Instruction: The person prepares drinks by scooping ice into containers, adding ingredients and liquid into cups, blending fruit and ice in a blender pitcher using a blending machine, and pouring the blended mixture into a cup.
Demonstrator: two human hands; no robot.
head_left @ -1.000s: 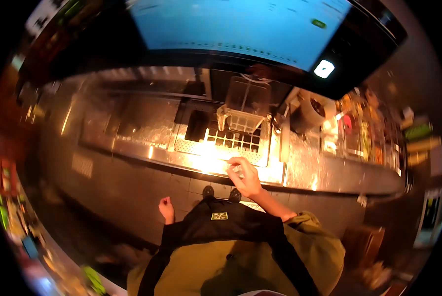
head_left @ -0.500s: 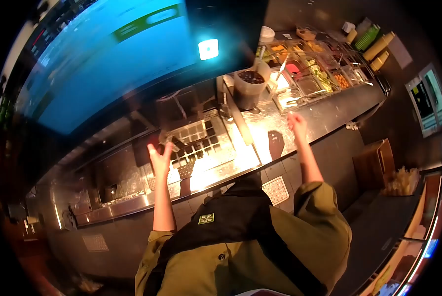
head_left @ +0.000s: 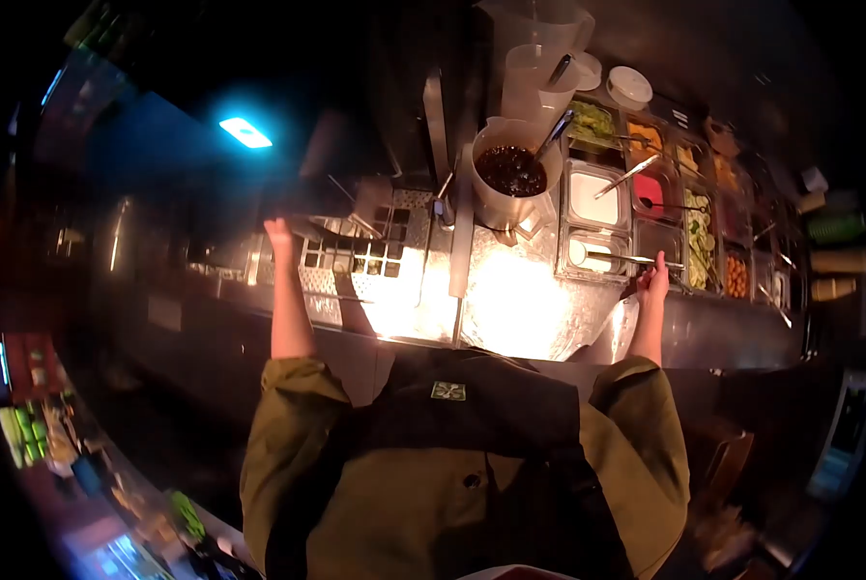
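My right hand (head_left: 654, 277) is at the front edge of the topping containers, its fingers closed around the end of a metal utensil handle (head_left: 636, 259). That utensil lies across a container with white contents (head_left: 590, 253). My left hand (head_left: 278, 232) is over the left part of the counter, beside the grated drain area (head_left: 356, 256); its fingers are blurred and what they hold, if anything, cannot be made out. Between my hands stands a pitcher of dark pearls (head_left: 510, 174) with a handle sticking out. Behind the nearest white container is another white-filled one (head_left: 595, 197).
More containers hold pink (head_left: 651, 190), green (head_left: 699, 237) and orange (head_left: 736, 275) contents on the right. Clear pitchers (head_left: 534, 82) and a round white lid (head_left: 629, 87) are at the back. A dark screen housing with a bright light (head_left: 245, 132) overhangs the left.
My right hand has moved right to the containers and closed on a utensil handle. My left hand has shifted slightly left and up. The view has turned, bringing the pitcher and containers closer.
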